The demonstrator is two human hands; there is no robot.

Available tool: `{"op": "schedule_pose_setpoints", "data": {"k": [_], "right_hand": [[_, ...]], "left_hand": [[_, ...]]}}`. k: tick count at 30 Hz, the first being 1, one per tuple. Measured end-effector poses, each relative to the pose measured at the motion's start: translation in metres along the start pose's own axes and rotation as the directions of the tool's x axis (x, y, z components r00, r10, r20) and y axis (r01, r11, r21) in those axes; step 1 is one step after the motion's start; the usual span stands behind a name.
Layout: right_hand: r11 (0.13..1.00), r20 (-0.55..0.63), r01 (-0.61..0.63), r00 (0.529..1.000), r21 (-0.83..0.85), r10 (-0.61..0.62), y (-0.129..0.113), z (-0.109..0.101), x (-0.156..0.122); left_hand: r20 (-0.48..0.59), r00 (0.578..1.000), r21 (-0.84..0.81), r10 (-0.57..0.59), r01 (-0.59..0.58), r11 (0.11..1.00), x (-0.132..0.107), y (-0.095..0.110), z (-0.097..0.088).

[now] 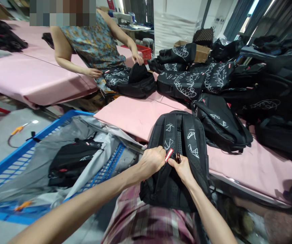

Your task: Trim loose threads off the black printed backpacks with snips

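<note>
A black backpack (177,127) stands against the table edge in front of me, its shoulder straps with white scribbled print facing up. My left hand (153,160) is closed on the left shoulder strap, beside a small red-and-white label (169,155). At the label's other end, the thumb of my right hand (182,166) presses against it. Out of the right fist sticks a small dark two-pronged tool (178,157), which looks like thread snips. The fingers under the strap are hidden.
Left of me is a blue plastic crate (56,122) lined with grey sheeting, holding a black backpack (76,159). Across the pink table (125,113), a co-worker (90,44) handles another backpack (133,81). More black backpacks (181,81) pile up at the right.
</note>
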State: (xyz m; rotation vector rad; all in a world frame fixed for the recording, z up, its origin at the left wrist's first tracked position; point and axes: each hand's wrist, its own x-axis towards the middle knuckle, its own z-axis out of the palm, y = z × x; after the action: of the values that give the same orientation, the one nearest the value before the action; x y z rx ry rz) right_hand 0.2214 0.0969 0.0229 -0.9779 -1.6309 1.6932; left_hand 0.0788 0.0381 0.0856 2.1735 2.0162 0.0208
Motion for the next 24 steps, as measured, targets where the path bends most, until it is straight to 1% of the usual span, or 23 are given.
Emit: {"op": "schedule_pose_setpoints", "data": {"k": [4, 5, 7, 8, 10, 12, 13, 15, 17, 19, 21, 24], "right_hand": [[0.999, -0.016, 0.000, 1.000, 0.040, 0.001, -0.005, -0.001, 0.000], [0.999, -0.012, -0.002, 1.000, 0.050, 0.002, -0.005, -0.001, -0.001], [0.998, -0.013, -0.002, 1.000, 0.059, 0.003, -0.005, -0.002, -0.003], [0.998, -0.023, -0.003, 1.000, 0.057, 0.005, -0.005, -0.003, -0.004], [0.999, -0.052, -0.010, 0.999, 0.049, 0.012, -0.004, -0.004, -0.005], [0.999, -0.063, -0.011, 0.998, 0.053, 0.014, -0.004, -0.005, -0.005], [0.998, -0.059, -0.009, 0.998, 0.059, 0.013, -0.004, -0.005, -0.005], [0.998, -0.047, -0.011, 0.999, 0.067, 0.014, -0.003, -0.005, -0.004], [0.998, -0.044, -0.019, 0.999, 0.061, 0.022, -0.002, -0.005, -0.003], [0.998, -0.039, -0.025, 0.999, 0.055, 0.028, -0.001, -0.005, -0.002], [0.998, -0.027, -0.024, 0.999, 0.058, 0.025, 0.000, -0.005, -0.002], [0.997, -0.011, -0.026, 1.000, 0.070, 0.027, 0.001, -0.003, -0.003]], "left_hand": [[-0.010, 0.997, 0.073, 0.081, -0.080, 0.994, 0.004, -0.001, -0.005], [-0.021, 0.997, 0.095, 0.073, -0.071, 0.993, 0.006, -0.003, -0.008], [-0.072, 0.997, 0.110, 0.012, -0.004, 0.994, 0.010, -0.009, -0.017], [-0.105, 0.994, 0.094, -0.026, 0.036, 0.995, 0.011, -0.013, -0.023], [-0.162, 0.983, 0.007, -0.088, 0.091, 0.996, 0.014, -0.022, -0.032], [-0.177, 0.980, -0.123, -0.089, 0.067, 0.990, 0.014, -0.028, -0.035], [-0.166, 0.984, -0.186, -0.061, 0.029, 0.982, 0.013, -0.030, -0.034], [-0.130, 0.991, -0.270, 0.036, -0.071, 0.960, 0.010, -0.030, -0.026], [-0.122, 0.987, -0.279, 0.100, -0.131, 0.951, 0.006, -0.027, -0.015], [-0.146, 0.985, -0.245, 0.092, -0.126, 0.961, 0.002, -0.022, -0.006], [-0.159, 0.983, -0.195, 0.088, -0.118, 0.974, 0.001, -0.016, -0.001], [-0.099, 0.987, -0.072, 0.125, -0.133, 0.989, 0.004, -0.007, 0.000]]}}
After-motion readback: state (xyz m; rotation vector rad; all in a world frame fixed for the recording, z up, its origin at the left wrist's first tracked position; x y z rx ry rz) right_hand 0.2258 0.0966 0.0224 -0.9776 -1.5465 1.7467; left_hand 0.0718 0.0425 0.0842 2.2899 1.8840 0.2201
